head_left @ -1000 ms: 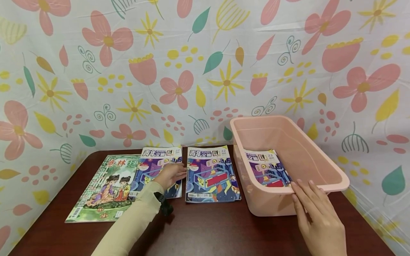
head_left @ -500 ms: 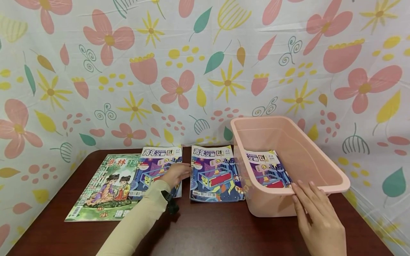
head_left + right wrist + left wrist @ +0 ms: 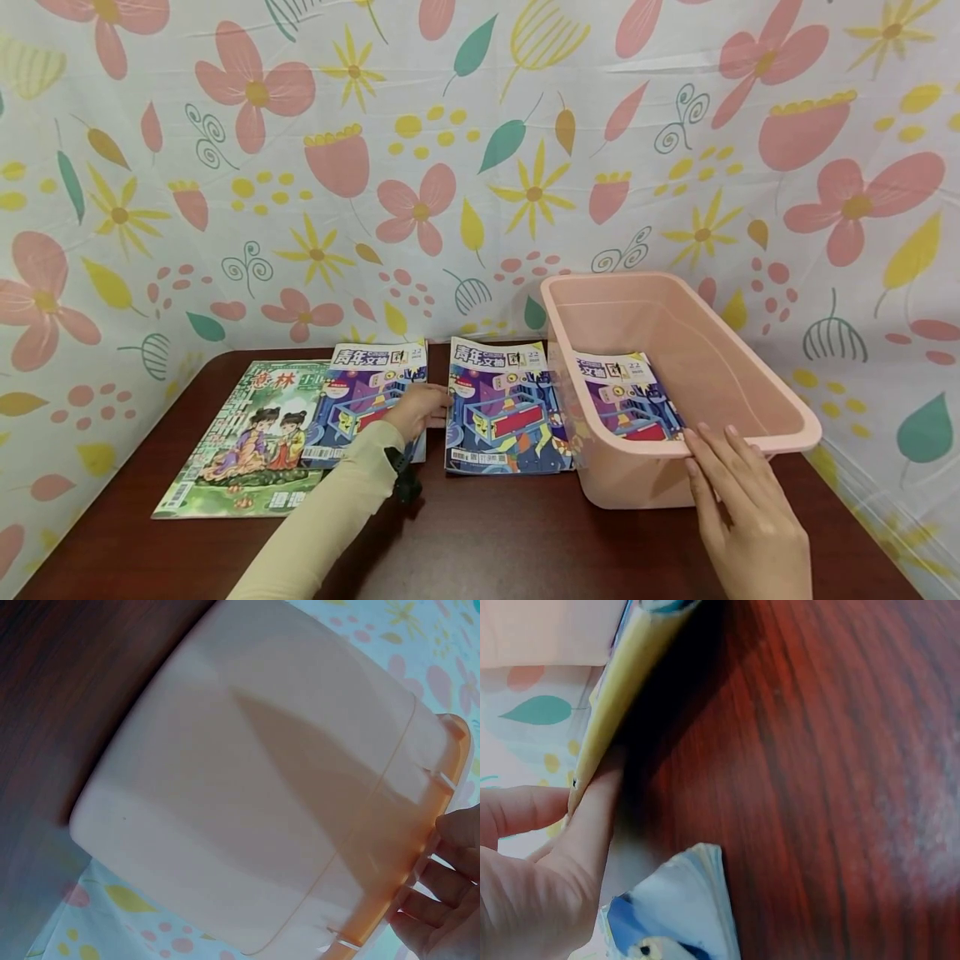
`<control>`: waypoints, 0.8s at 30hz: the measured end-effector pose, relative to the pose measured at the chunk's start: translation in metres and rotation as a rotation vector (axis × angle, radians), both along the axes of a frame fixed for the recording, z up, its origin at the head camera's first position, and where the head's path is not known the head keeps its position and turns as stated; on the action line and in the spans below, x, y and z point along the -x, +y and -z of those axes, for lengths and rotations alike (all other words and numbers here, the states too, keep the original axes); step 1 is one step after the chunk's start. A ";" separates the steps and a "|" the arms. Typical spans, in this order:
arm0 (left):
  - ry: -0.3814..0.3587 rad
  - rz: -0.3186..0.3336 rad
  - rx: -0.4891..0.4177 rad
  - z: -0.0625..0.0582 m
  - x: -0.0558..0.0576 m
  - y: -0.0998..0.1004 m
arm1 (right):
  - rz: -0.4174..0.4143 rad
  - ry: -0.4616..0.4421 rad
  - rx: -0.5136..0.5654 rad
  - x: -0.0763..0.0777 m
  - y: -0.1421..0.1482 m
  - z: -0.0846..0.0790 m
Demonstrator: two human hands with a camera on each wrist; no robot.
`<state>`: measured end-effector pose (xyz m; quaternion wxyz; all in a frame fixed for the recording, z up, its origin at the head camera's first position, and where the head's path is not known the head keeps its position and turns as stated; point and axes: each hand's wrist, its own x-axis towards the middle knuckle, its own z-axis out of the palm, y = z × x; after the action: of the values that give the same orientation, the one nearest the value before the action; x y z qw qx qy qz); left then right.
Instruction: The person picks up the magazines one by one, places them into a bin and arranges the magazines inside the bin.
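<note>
My left hand [image 3: 418,410] pinches the left edge of a purple-blue magazine [image 3: 510,412] at the table's middle. In the left wrist view, thumb and fingers hold its yellowish edge [image 3: 622,682], raised off the wood. My right hand [image 3: 746,517] holds the near rim of a pink plastic bin [image 3: 637,487], fingers over the rim and thumb outside below it. The right wrist view shows these fingers [image 3: 442,889] at the rim. Inside the bin lies a similar magazine [image 3: 626,396], partly hidden by the bin's wall.
Another purple-blue magazine [image 3: 352,392] lies left of the held one, partly behind my left hand and overlapping a green magazine [image 3: 247,450]. The dark wooden table [image 3: 487,533] ends at a floral cloth [image 3: 420,125] behind.
The held magazine has shifted right, closer to the bin, with my left hand following it, and its left edge has lifted slightly. My right hand stays on the rim.
</note>
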<state>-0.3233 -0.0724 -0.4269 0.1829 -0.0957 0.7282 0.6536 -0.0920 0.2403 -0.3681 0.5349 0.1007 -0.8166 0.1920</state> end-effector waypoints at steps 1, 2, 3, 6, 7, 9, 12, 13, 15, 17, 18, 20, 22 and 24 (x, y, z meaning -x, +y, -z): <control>-0.002 0.011 0.010 -0.001 0.000 0.000 | 0.001 -0.003 0.001 0.000 0.000 0.000; -0.006 0.027 0.025 -0.001 0.000 -0.001 | 0.003 -0.006 0.002 0.000 0.000 0.000; -0.005 0.047 0.043 -0.001 -0.001 -0.001 | 0.004 -0.007 0.002 0.000 0.000 0.000; -0.006 0.098 0.077 -0.002 -0.002 -0.002 | 0.006 -0.012 0.003 0.000 0.001 0.001; -0.006 0.113 0.084 -0.002 -0.003 -0.002 | 0.006 -0.013 0.003 0.000 0.001 0.001; -0.009 0.126 0.082 -0.002 -0.004 -0.002 | 0.007 -0.013 0.002 0.000 0.001 0.001; -0.012 0.126 0.048 0.000 -0.004 -0.004 | 0.010 -0.013 0.002 0.000 0.002 0.002; -0.012 0.124 0.029 0.000 -0.004 -0.004 | 0.010 -0.013 0.001 0.000 0.002 0.002; -0.013 0.127 -0.005 0.001 -0.004 -0.005 | 0.012 -0.014 0.000 0.000 0.002 0.003; -0.014 0.136 -0.033 0.002 -0.003 -0.007 | 0.015 -0.018 -0.002 0.000 0.002 0.003; -0.014 0.140 -0.044 0.002 -0.003 -0.008 | 0.017 -0.019 -0.004 0.000 0.002 0.003; -0.017 0.146 -0.061 0.002 -0.002 -0.009 | 0.017 -0.023 -0.008 0.000 0.003 0.003; -0.016 0.148 -0.075 0.003 -0.001 -0.010 | 0.015 -0.024 -0.012 0.000 0.003 0.003; -0.018 0.141 -0.088 0.003 -0.001 -0.011 | 0.012 -0.024 -0.014 0.000 0.002 0.003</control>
<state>-0.3222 -0.0833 -0.4296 0.2389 -0.0420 0.7021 0.6695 -0.0915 0.2427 -0.3707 0.5256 0.0973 -0.8248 0.1841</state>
